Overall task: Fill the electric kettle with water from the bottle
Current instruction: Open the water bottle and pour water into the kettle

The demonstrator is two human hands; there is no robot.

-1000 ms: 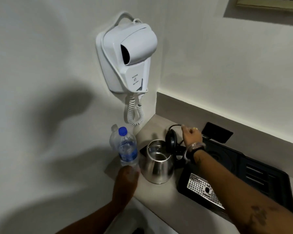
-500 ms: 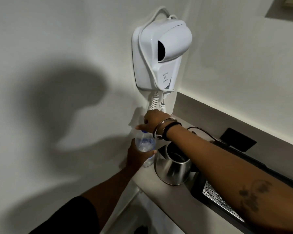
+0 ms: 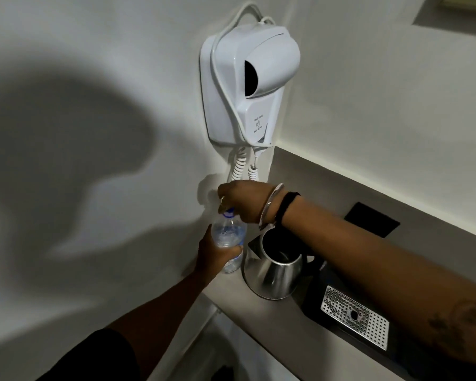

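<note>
A clear plastic water bottle stands upright on the grey counter by the left wall. My left hand is wrapped around its lower body. My right hand reaches across from the right and closes over the bottle's top, where a blue cap ring shows under the fingers. Just right of the bottle stands the steel electric kettle with its lid up and its dark inside showing. My right forearm crosses above the kettle and hides its handle.
A white wall-mounted hair dryer with a coiled cord hangs right above the bottle. A black tray with a perforated metal grate sits right of the kettle. A black wall plate lies behind. The counter's front edge runs below the kettle.
My right hand left the kettle's lid, swung left and came down on the bottle's cap. My left hand shifted up to grip the bottle's body. The camera turned left and nearer.
</note>
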